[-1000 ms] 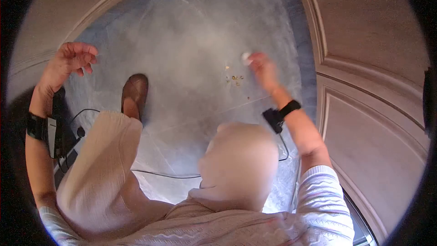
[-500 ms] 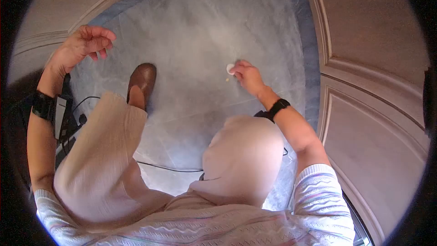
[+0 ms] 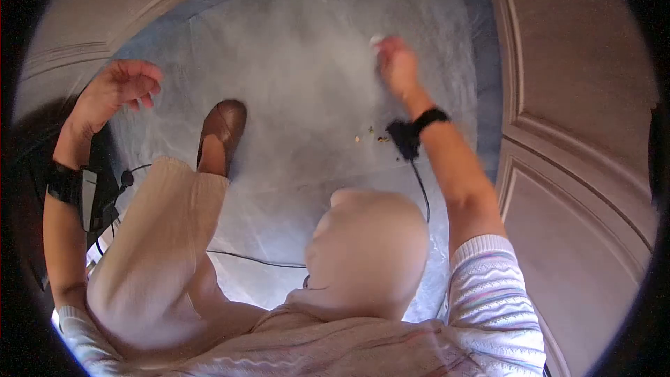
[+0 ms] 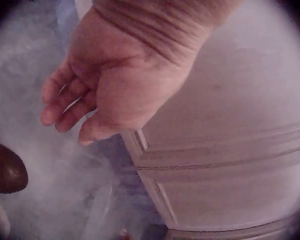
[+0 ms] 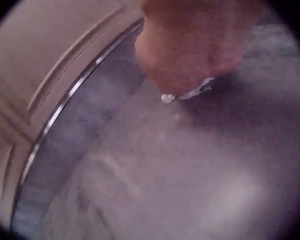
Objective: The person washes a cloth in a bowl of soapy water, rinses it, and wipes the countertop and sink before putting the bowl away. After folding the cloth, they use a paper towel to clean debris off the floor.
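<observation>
My right hand [image 3: 400, 66] grips a small white thing [image 3: 377, 40] just above the grey floor [image 3: 300, 63]; in the right wrist view the white thing [image 5: 168, 98] pokes out under the hand [image 5: 190, 50], its shape mostly hidden. Several small yellowish and dark bits [image 3: 382, 139] lie on the floor nearer my body, beside the black wrist strap's camera. My left hand [image 3: 122, 91] hangs in the air at the left, fingers loosely bent; in the left wrist view that hand [image 4: 120, 75] holds nothing.
Panelled cabinet doors [image 3: 565, 49] stand at the right, with more panelling [image 3: 77, 14] at the upper left. A brown shoe [image 3: 225, 122] is on the floor between the hands. A black cable [image 3: 258, 260] runs behind my knees, near a dark object at the left.
My right hand has moved forward, away from my body, with the white thing, and the bits it covered show again. The left hand has shifted slightly down and left.
</observation>
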Motion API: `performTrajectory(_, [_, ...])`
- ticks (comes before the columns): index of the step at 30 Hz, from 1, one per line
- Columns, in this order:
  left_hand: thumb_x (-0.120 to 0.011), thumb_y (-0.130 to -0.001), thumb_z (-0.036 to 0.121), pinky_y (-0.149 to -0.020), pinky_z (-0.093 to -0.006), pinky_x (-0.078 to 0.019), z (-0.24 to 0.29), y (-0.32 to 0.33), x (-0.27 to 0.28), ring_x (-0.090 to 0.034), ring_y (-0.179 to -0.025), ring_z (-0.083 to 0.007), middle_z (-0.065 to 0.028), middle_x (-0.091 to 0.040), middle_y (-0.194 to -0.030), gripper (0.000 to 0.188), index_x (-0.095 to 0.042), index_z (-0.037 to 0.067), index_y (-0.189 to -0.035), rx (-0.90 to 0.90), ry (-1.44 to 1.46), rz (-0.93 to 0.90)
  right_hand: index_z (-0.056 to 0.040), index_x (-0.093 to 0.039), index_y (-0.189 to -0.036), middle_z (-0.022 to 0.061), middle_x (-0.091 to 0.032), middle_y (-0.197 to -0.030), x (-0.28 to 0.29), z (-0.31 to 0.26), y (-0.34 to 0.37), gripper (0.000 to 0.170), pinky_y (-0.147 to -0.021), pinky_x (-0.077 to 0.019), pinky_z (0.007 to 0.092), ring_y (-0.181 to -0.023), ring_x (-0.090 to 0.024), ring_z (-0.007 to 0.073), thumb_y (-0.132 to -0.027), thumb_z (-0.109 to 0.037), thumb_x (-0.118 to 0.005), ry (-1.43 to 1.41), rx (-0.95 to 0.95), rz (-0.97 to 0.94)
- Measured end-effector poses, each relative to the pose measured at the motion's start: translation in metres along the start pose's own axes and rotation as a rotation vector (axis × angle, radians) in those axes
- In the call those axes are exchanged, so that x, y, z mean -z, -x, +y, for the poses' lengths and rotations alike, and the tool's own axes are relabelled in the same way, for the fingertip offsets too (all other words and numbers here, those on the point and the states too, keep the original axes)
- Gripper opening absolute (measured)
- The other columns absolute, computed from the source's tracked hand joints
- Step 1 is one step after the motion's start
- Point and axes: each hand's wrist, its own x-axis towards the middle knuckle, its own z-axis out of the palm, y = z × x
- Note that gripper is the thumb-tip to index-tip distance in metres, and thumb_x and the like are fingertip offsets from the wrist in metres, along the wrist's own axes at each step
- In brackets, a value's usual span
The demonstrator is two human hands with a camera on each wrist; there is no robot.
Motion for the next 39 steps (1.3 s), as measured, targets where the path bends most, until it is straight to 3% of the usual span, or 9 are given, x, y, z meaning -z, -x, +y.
performTrajectory(7, [-0.06,-0.078,0.021,-0.056,-0.0196,-0.0406,0.0,-0.009,-0.005,-0.055,-0.065,-0.0067,0.0027,-0.06,-0.078,0.022,-0.061,0.009,-0.096,-0.101,0.012,0.016,-0.0061,-0.062,-0.083,0.0146,-0.058,-0.096,0.014,-0.02,0.097,0.014,-0.079,-0.0448,0.0387,-0.089,-0.055,0.0319,-0.073,-0.001,-0.053,-0.311,0.079,-0.442])
performTrajectory(10, [-0.06,-0.079,0.023,-0.057,-0.0201,-0.0412,-0.016,-0.008,-0.003,-0.055,-0.065,-0.0067,0.0029,-0.06,-0.079,0.022,-0.06,0.01,-0.098,-0.061,0.096,-0.015,-0.006,-0.063,-0.088,0.0147,-0.059,-0.091,0.012,0.062,0.044,0.015,-0.074,-0.0451,0.0353,-0.081,-0.057,0.0311,-0.08,-0.007,-0.051,-0.715,-0.312,-0.022])
performTrajectory(11, [-0.06,-0.079,0.023,-0.057,-0.0201,-0.0412,-0.02,-0.007,-0.002,-0.055,-0.065,-0.0067,0.0029,-0.06,-0.079,0.022,-0.06,0.01,-0.098,-0.036,0.094,-0.015,-0.0079,-0.063,-0.091,0.0148,-0.059,-0.09,0.014,0.107,0.017,0.017,-0.072,-0.0458,0.0361,-0.08,-0.057,0.0316,-0.08,-0.01,-0.051,-0.277,-0.226,0.051])
performTrajectory(13, [-0.06,-0.079,0.022,-0.058,-0.0196,-0.0414,-0.029,-0.005,0.001,-0.055,-0.066,-0.0066,0.0029,-0.06,-0.08,0.022,-0.06,0.01,-0.098,0.004,0.014,0.01,-0.0083,-0.063,-0.092,0.0152,-0.059,-0.088,0.035,0.056,-0.009,0.018,-0.071,-0.0462,0.0382,-0.081,-0.057,0.0321,-0.08,-0.01,-0.049,0.267,-0.221,0.048])
performTrajectory(19, [-0.059,-0.08,0.021,-0.059,-0.0186,-0.0415,-0.023,0.002,0.001,-0.055,-0.068,-0.0061,0.0029,-0.06,-0.081,0.022,-0.06,0.01,-0.099,0.057,0.012,0.048,-0.0065,-0.061,-0.087,0.0124,-0.058,-0.091,-0.098,-0.097,0.019,0.016,-0.078,-0.0442,0.038,-0.088,-0.054,0.0289,-0.079,-0.01,-0.048,-0.278,0.316,-0.174])
performTrajectory(24, [-0.059,-0.08,0.021,-0.06,-0.0196,-0.0419,-0.027,0.002,0.004,-0.055,-0.069,-0.0063,0.0029,-0.06,-0.082,0.023,-0.06,0.01,-0.1,0.021,0.022,0.032,-0.0074,-0.062,-0.086,0.0083,-0.058,-0.092,-0.094,-0.153,0.074,0.016,-0.082,-0.0432,0.0379,-0.093,-0.052,0.0289,-0.076,-0.014,-0.05,-0.252,0.656,-0.593])
performTrajectory(31, [-0.06,-0.078,0.023,-0.059,-0.0196,-0.0418,-0.022,-0.002,0.0,-0.055,-0.068,-0.0067,0.0022,-0.059,-0.083,0.027,-0.059,0.009,-0.101,-0.023,-0.022,0.063,-0.0081,-0.063,-0.084,0.0075,-0.058,-0.095,-0.024,-0.1,0.129,0.016,-0.083,-0.0425,0.0371,-0.096,-0.051,0.028,-0.072,-0.01,-0.053,-0.183,0.632,-0.721])
performTrajectory(34, [-0.059,-0.078,0.023,-0.059,-0.0198,-0.0419,-0.022,-0.005,0.0,-0.054,-0.068,-0.0067,0.0025,-0.059,-0.082,0.025,-0.06,0.009,-0.099,-0.021,0.018,0.038,-0.0081,-0.063,-0.084,0.0078,-0.058,-0.098,0.009,-0.068,0.14,0.018,-0.083,-0.043,0.0361,-0.097,-0.052,0.0271,-0.068,-0.004,-0.055,-0.187,0.41,-0.827])
performTrajectory(39, [-0.059,-0.078,0.023,-0.059,-0.0198,-0.042,-0.018,-0.007,-0.001,-0.055,-0.067,-0.0067,0.0026,-0.059,-0.081,0.023,-0.06,0.01,-0.098,-0.034,-0.009,0.023,-0.0087,-0.063,-0.081,0.0113,-0.059,-0.09,0.048,-0.032,0.068,0.021,-0.076,-0.0445,0.0379,-0.088,-0.054,0.0314,-0.067,0.003,-0.053,-0.31,0.066,-0.343])
